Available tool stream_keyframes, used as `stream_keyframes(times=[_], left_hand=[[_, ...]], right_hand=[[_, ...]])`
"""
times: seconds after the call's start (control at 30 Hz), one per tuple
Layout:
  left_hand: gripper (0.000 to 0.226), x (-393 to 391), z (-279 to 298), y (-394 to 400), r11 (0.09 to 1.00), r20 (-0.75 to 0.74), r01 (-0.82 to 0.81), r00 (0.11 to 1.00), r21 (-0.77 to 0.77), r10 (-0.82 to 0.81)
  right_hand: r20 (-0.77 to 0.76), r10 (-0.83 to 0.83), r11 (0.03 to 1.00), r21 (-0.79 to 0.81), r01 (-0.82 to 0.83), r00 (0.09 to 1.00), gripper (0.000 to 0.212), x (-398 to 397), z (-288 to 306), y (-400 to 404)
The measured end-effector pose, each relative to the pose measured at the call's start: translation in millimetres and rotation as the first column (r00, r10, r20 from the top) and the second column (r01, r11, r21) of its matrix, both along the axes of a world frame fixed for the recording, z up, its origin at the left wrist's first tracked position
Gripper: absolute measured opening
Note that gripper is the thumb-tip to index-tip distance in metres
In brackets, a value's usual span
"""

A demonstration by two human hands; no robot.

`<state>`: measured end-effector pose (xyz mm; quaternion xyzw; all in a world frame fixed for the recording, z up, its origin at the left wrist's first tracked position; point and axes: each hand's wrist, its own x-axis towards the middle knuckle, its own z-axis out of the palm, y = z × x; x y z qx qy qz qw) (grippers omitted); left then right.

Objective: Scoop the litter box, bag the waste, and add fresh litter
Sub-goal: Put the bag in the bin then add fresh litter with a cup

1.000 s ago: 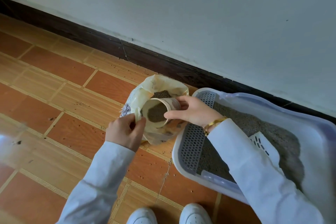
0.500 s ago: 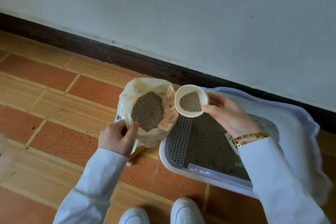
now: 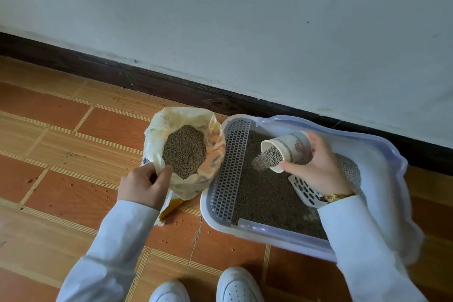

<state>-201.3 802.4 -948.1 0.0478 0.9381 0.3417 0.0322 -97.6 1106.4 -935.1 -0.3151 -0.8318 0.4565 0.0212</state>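
Cup now tipped, litter spilling

Soft, even daylight; faint shadows, wide-angle bending, slight motion blur.

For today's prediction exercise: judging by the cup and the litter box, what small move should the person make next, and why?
Probably tip the cup a little further to empty it. The right hand holds it tilted over the litter box, granules are spilling from its mouth, and some remain inside.
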Motion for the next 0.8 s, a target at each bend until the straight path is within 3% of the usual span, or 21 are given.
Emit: stream_keyframes(times=[0.07, 0.2, 0.33, 0.43, 0.57, 0.8], left_hand=[[0.046, 0.1, 0.4, 1.4, 1.000, 0.002, -0.006, 1.000, 0.004, 0.006], [0.045, 1.2, 1.4, 4.5, 1.000, 0.011, -0.012, 1.000, -0.003, 0.012], [0.045, 2.1, 2.1, 5.1, 1.000, 0.011, -0.018, 1.000, -0.011, 0.018], [0.045, 1.7, 1.9, 5.5, 1.000, 0.005, -0.011, 1.000, -0.025, 0.011], [0.044, 2.0, 1.1, 5.4, 1.000, 0.012, -0.018, 1.000, -0.021, 0.018], [0.044, 3.1, 2.3, 8.1, 0.999, 0.022, -0.035, 0.999, -0.013, 0.036]], right_hand=[[-0.033, -0.013, 1.000, 0.012, 0.013, 0.999, 0.074, 1.3, -2.0, 3.1], [-0.056, -0.088, 0.989, 0.111, 0.094, 0.995, 0.091, 5.5, -2.8, 8.0], [-0.103, -0.089, 0.976, 0.190, 0.107, 0.991, 0.091, 9.5, 0.5, 4.7], [-0.023, -0.004, 0.989, 0.151, 0.007, 1.000, 0.089, 13.5, 2.2, 7.8], [0.211, 0.188, 0.977, 0.057, -0.204, 0.959, 0.096, 19.2, 3.5, 16.5], [0.151, 0.194, 0.949, 0.219, -0.225, 0.969, 0.099, 18.0, 8.4, 10.2]])
